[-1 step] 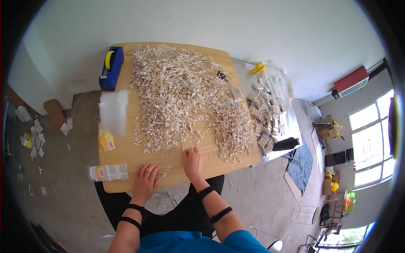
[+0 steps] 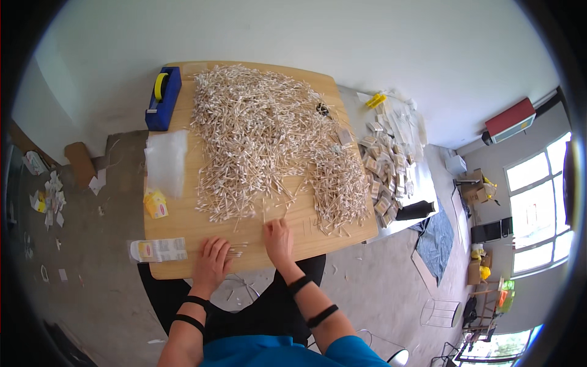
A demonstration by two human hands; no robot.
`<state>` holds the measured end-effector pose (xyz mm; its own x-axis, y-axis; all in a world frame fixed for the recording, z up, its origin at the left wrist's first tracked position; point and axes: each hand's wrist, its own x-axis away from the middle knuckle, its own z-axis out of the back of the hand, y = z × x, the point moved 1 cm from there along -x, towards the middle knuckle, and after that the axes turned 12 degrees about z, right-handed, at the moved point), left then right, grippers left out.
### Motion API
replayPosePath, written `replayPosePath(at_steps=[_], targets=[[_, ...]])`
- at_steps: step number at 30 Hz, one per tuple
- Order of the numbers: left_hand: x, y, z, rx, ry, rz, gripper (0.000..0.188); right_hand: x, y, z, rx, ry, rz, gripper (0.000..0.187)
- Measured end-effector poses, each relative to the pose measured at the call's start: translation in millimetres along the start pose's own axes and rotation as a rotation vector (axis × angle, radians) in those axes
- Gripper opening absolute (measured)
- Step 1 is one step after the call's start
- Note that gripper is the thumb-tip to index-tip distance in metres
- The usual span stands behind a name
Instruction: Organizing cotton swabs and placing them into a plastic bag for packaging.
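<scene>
A wide heap of cotton swabs (image 2: 244, 128) covers much of the wooden table (image 2: 177, 214). Close to the near edge, my left hand (image 2: 213, 260) has its fingers curled over a small bunch of cotton swabs (image 2: 237, 249), whose tips stick out to the right. My right hand (image 2: 279, 241) is pinched at the near side of the heap, with one upright-looking swab (image 2: 264, 211) at its fingertips. A few loose swabs lie just beyond that hand. The palms and thumb undersides are hidden.
Along the table's left side are a blue tape dispenser (image 2: 163, 101), clear plastic bags (image 2: 166, 164), a yellow packet (image 2: 155, 204) and a printed plastic bag (image 2: 160, 250). On a side table to the right, many small packs (image 2: 385, 165) are piled near a black object (image 2: 416, 210).
My right hand has drawn very slightly nearer to me, and more of the swab at its fingertips shows. My left hand stays put on its bunch.
</scene>
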<state>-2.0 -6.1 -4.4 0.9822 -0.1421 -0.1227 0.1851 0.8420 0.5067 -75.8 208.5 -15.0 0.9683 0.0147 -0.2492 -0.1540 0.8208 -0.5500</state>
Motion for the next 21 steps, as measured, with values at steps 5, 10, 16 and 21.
replayPosePath(at_steps=[5, 10, 16, 21], targets=[[-3.2, 0.8, 4.7, 0.007, 0.000, 0.008, 0.048, 17.0, -18.6, 11.5, -0.116, -0.046, 0.016, 0.009], [-2.0, 0.2, 4.1, -0.009, -0.004, 0.018, 0.047, 11.8, -39.9, 2.6, -0.172, -0.064, 0.250, 0.010], [-0.2, 2.0, 1.9, -0.031, 0.009, 0.009, 0.046, -37.6, -26.3, -13.0, 0.044, -0.131, 0.154, 0.016], [1.8, -2.7, 0.0, -0.049, 0.030, 0.004, 0.045, -35.6, -38.6, -13.3, -0.058, -0.031, 0.376, 0.015]])
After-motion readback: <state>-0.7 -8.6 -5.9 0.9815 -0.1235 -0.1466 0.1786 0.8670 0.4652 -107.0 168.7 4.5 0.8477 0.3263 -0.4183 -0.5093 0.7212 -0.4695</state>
